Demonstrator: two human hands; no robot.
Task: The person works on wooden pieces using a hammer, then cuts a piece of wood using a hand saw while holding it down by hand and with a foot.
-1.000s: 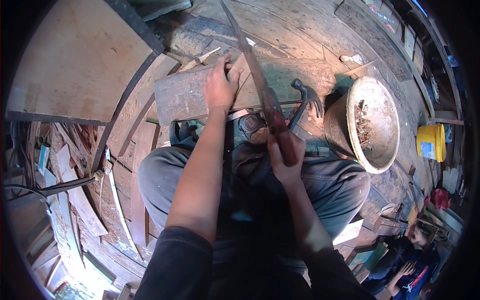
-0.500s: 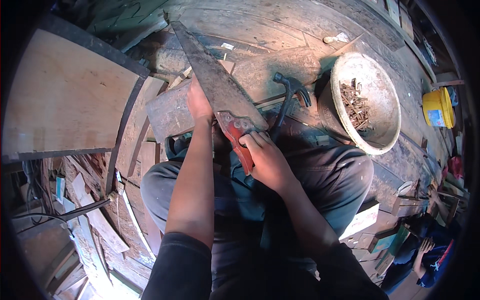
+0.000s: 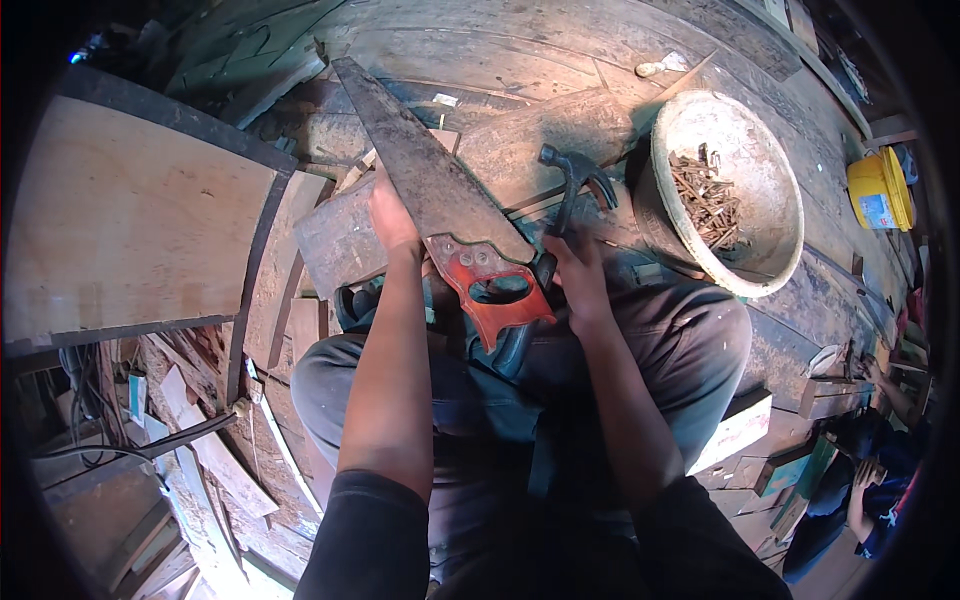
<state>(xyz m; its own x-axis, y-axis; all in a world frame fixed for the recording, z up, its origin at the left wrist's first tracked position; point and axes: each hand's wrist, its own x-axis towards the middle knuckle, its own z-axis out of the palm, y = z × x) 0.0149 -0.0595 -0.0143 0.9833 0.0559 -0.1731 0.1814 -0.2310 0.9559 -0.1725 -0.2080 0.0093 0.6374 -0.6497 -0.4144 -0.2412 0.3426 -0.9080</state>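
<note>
A: Where's the saw [image 3: 435, 180]?
B: Slanted in front of L hand [image 3: 392, 215], blade over the board [image 3: 340, 240], red handle above the lap.
A: What's L hand got?
B: Can't tell, fingers hid behind the blade.
A: R hand [image 3: 582, 270]?
B: Part curled, by the hammer [image 3: 575, 168], at its handle. Can't tell if it's got a real grip. It's off the saw's red loop.
A: Saw heavy?
B: Prob. not v. heavy. Blade's thin, so it may bend a bit, & teeth may bite. Best hold = red loop.
A: & hammer?
B: Prob. top-heavy & hard. Grab the handle, low down.
</note>
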